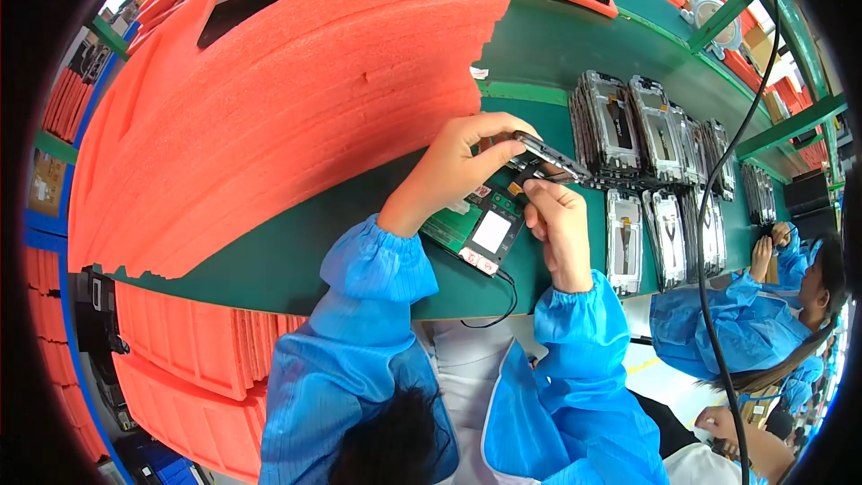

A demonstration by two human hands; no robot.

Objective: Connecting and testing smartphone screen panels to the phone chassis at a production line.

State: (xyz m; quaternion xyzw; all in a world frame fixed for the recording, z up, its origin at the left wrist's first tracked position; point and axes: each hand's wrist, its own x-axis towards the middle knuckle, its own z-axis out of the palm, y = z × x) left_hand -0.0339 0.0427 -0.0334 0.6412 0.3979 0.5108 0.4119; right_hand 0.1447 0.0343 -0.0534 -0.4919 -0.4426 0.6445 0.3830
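My left hand (462,154) grips a phone screen assembly (552,160) by its left end, thumb and fingers on either side, tilted above the bench. From its underside a short dark flex cable (515,189) with a golden end hangs down. The fingertips of my right hand (558,216) are pinched together at that cable, the other fingers curled. Just below both hands lies a test board (453,224), part green circuit board, part black housing with a white panel, with a black lead running from its near corner. The fingers partly hide the cable's end.
Tall stacked red foam trays (305,117) rise at the left. Rows of phone frames (624,233) stand on the green bench (269,278) to the right. A black cable (709,242) hangs in front of them. A co-worker in blue (732,323) sits at the far right.
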